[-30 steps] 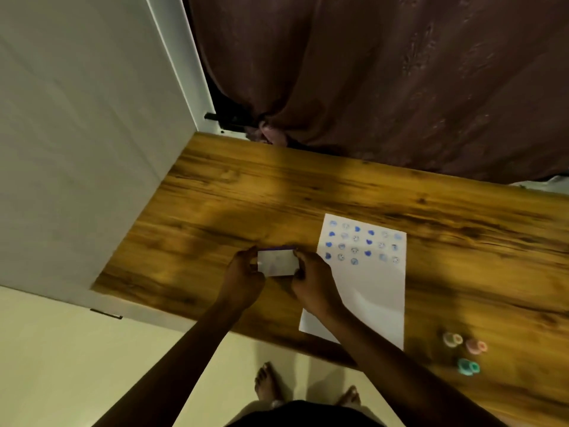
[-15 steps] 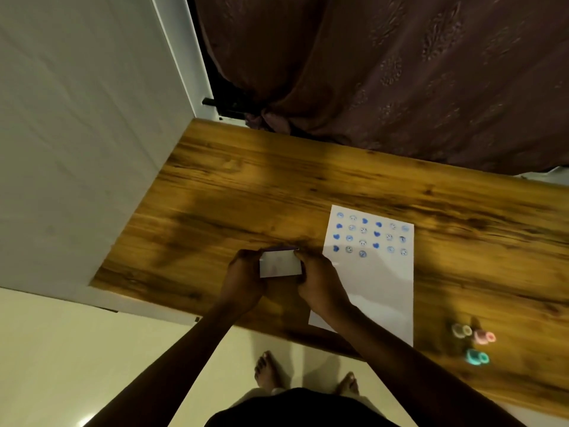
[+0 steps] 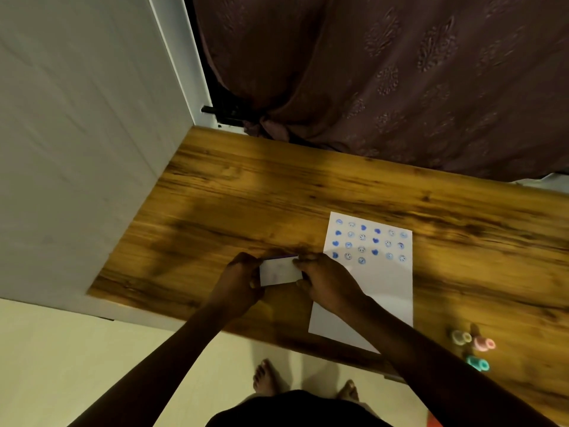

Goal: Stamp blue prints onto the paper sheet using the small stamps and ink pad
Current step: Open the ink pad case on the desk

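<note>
A small white ink pad case (image 3: 280, 271) sits low over the wooden table, left of the paper sheet (image 3: 369, 291). My left hand (image 3: 238, 282) grips its left end and my right hand (image 3: 328, 283) grips its right end. A thin blue-purple edge shows along the case's far side. The sheet carries several rows of blue prints (image 3: 369, 241) on its far half; its near half is blank. Three small stamps lie at the table's near right: a pale one (image 3: 460, 337), a pink one (image 3: 483, 344) and a teal one (image 3: 477, 363).
The wooden table (image 3: 277, 195) has a white wall panel (image 3: 77, 149) on its left and a dark patterned curtain (image 3: 400, 72) behind it. Its near edge runs just past the sheet's corner. My bare feet (image 3: 268, 377) stand on the pale floor below.
Both hands stay on the ink pad case at the same spot. The blue-purple edge on its far side shows a little more. The camera view has shifted slightly.
</note>
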`<act>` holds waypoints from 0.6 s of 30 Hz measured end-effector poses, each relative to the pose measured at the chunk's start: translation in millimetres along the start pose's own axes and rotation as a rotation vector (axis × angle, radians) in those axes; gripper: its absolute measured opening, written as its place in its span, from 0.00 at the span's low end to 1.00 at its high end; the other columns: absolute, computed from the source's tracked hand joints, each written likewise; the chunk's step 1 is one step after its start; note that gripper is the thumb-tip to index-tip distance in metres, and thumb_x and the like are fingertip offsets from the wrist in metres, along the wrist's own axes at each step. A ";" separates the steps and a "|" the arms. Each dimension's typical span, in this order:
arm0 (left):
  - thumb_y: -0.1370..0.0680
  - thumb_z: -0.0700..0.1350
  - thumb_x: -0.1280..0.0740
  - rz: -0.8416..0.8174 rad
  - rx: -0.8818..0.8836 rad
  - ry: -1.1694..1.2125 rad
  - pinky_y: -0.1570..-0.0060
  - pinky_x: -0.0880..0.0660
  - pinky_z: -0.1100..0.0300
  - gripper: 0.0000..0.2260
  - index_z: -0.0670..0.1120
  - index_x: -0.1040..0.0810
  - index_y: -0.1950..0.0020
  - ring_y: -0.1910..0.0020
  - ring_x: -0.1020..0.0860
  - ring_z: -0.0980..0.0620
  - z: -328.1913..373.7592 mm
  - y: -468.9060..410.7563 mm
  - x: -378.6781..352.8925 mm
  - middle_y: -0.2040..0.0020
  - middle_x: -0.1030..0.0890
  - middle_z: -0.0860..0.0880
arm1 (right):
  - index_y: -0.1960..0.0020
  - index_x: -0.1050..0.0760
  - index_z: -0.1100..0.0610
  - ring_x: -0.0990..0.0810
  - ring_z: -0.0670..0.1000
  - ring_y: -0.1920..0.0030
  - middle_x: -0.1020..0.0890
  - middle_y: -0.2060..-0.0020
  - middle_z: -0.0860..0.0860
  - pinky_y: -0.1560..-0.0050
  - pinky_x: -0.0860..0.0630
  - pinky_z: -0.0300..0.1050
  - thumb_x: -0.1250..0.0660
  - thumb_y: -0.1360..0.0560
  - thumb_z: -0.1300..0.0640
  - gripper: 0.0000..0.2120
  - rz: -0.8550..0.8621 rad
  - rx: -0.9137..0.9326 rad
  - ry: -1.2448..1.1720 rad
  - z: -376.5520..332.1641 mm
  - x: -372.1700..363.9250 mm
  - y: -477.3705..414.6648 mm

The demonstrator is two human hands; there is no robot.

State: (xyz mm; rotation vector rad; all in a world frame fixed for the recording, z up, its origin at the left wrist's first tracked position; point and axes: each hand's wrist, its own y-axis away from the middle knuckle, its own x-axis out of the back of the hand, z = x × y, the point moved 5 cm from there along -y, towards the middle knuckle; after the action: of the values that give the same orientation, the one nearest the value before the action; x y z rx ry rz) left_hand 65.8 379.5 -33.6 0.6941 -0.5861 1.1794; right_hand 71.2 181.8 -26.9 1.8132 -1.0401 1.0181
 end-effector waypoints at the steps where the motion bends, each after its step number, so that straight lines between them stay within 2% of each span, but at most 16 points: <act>1: 0.30 0.36 0.23 0.001 -0.009 0.000 0.47 0.24 0.63 0.27 0.42 0.23 0.31 0.40 0.20 0.43 -0.2 -0.5 0.1 0.36 0.20 0.42 | 0.24 0.30 0.53 0.28 0.54 0.27 0.27 0.26 0.52 0.26 0.31 0.49 0.35 0.18 0.49 0.23 -0.001 0.026 0.025 -0.7 1.6 -0.4; 4: 0.29 0.34 0.23 0.015 -0.013 0.012 0.53 0.25 0.72 0.24 0.42 0.21 0.33 0.45 0.22 0.50 -2.3 -2.6 2.6 0.37 0.22 0.44 | 0.26 0.28 0.53 0.28 0.53 0.28 0.28 0.25 0.51 0.28 0.30 0.48 0.36 0.18 0.49 0.22 0.017 0.076 0.049 -1.5 7.1 0.0; 5: 0.29 0.35 0.23 0.014 0.002 0.026 0.54 0.23 0.70 0.23 0.42 0.20 0.35 0.46 0.21 0.50 -3.2 -3.6 4.2 0.38 0.22 0.45 | 0.26 0.28 0.53 0.28 0.53 0.27 0.29 0.25 0.50 0.28 0.30 0.48 0.36 0.18 0.48 0.22 0.019 0.084 0.039 -1.2 8.7 0.1; 7: 0.30 0.35 0.22 0.009 0.041 0.064 0.52 0.18 0.57 0.21 0.41 0.20 0.38 0.47 0.19 0.47 -5.7 -6.1 6.8 0.40 0.21 0.44 | 0.26 0.28 0.52 0.29 0.52 0.27 0.29 0.25 0.49 0.28 0.30 0.48 0.37 0.18 0.48 0.22 0.014 0.090 0.009 -0.3 11.9 -0.4; 9: 0.31 0.35 0.22 -0.004 0.052 0.091 0.50 0.16 0.49 0.21 0.41 0.20 0.39 0.47 0.17 0.46 -6.8 -7.3 8.2 0.41 0.19 0.44 | 0.27 0.26 0.51 0.26 0.52 0.29 0.26 0.27 0.49 0.30 0.28 0.47 0.35 0.19 0.48 0.21 0.006 0.084 -0.038 0.7 14.6 -1.1; 13: 0.31 0.36 0.20 -0.031 0.036 0.082 0.46 0.17 0.46 0.23 0.42 0.20 0.38 0.44 0.17 0.46 -7.7 -6.9 8.5 0.40 0.18 0.45 | 0.29 0.25 0.51 0.21 0.52 0.34 0.21 0.32 0.50 0.35 0.23 0.45 0.33 0.20 0.48 0.21 -0.040 0.061 -0.090 3.1 16.3 -2.0; 15: 0.31 0.37 0.20 -0.032 0.039 0.098 0.48 0.16 0.52 0.23 0.42 0.20 0.38 0.45 0.17 0.49 -10.6 -7.8 8.0 0.42 0.19 0.48 | 0.29 0.25 0.51 0.19 0.52 0.37 0.19 0.34 0.51 0.38 0.21 0.45 0.34 0.20 0.48 0.20 -0.055 0.058 -0.106 4.1 17.2 -2.9; 18: 0.28 0.40 0.21 -0.029 0.008 0.102 0.57 0.22 0.74 0.19 0.45 0.17 0.39 0.52 0.19 0.59 -11.1 -9.8 10.1 0.49 0.20 0.57 | 0.31 0.23 0.51 0.18 0.52 0.41 0.18 0.37 0.51 0.39 0.21 0.45 0.35 0.19 0.48 0.18 -0.032 0.074 -0.116 4.5 22.1 -5.4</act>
State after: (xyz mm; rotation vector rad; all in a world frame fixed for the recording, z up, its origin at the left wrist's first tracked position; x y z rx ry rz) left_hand 78.6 391.8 -35.3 0.6430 -0.4847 1.1833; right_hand 84.7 173.6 -9.8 1.9624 -1.0508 0.9530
